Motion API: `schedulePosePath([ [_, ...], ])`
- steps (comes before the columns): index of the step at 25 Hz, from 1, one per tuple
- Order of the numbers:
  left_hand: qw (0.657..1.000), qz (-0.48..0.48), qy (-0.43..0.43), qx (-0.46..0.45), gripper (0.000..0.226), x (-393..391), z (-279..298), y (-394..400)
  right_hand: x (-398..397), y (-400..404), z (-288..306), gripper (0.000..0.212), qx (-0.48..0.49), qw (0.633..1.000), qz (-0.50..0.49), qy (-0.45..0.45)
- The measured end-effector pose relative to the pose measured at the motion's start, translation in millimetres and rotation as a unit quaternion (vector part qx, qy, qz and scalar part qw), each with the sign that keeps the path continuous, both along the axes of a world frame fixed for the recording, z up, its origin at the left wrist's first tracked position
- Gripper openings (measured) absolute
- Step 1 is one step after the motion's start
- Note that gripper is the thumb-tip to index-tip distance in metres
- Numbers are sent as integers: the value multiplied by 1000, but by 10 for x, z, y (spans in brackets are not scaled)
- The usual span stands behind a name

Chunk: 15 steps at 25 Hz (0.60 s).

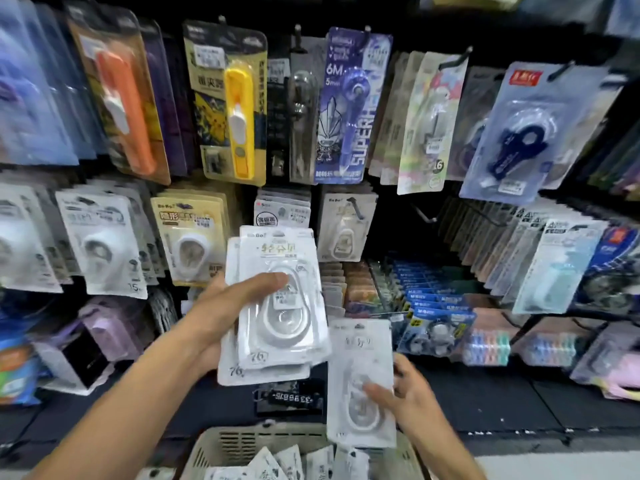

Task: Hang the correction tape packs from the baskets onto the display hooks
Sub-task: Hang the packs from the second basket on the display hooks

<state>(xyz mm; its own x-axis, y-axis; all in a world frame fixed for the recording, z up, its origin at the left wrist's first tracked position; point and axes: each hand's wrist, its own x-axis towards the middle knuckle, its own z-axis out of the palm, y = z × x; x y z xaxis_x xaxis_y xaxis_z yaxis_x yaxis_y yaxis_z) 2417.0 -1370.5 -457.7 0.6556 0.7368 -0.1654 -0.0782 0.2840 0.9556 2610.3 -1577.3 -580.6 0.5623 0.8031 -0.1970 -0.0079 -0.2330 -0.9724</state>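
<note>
While basket (pixel 221 445) holds loose packs (pixel 277 462), left fingers (pixel 266 282) grasp stack (pixel 277 306), right fingers (pixel 377 393) one pack (pixel 360 358).

Stack of packs (pixel 277 306): clear glossy plastic blisters on matt white card backing. Single pack (pixel 360 382): same build, blurred. Basket (pixel 221 445): beige slotted plastic, matt. Display hooks (pixel 453 60): dark, look like metal. Hanging yellow pack (pixel 228 102): glossy printed card, plastic blister.
</note>
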Motion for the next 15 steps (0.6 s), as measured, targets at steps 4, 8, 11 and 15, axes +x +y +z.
schedulePosePath([
  [4,998,29,-47,9,62,-116,245,107,105,334,1159,57,209,976,1,-68],
  [8,997,25,-79,-5,51,-55,223,-30,34,585,1459,44,170,972,-89,-136],
  [11,995,23,-91,-16,52,-54,192,-54,-19,521,1389,31,190,955,-185,-133],
  [15,994,18,-106,-8,50,-69,173,-69,-3,604,1293,22,162,937,-224,-215],
])
